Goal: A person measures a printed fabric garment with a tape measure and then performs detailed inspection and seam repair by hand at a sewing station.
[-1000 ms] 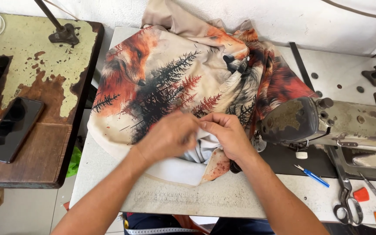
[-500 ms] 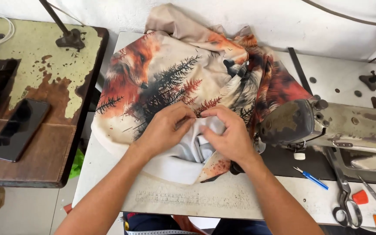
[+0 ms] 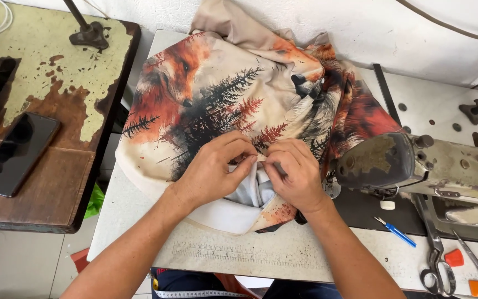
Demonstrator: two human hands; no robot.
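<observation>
Both forearms are bare from the lower edge of the view up to the wrists, with no sleeve showing. The left hand (image 3: pixel 217 169) and the right hand (image 3: pixel 295 174) wear no gloves, rings, watch or band, and the fingers (image 3: pixel 244 147) have short, plain nails. At the bottom edge a strip of dark blue clothing shows between the arms.

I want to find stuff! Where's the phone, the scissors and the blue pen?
Phone (image 3: pixel 15 155): head view, middle of its dark screen.
Scissors (image 3: pixel 437 264): head view, just above the finger loops.
Blue pen (image 3: pixel 396 232): head view, middle of its barrel.
</observation>
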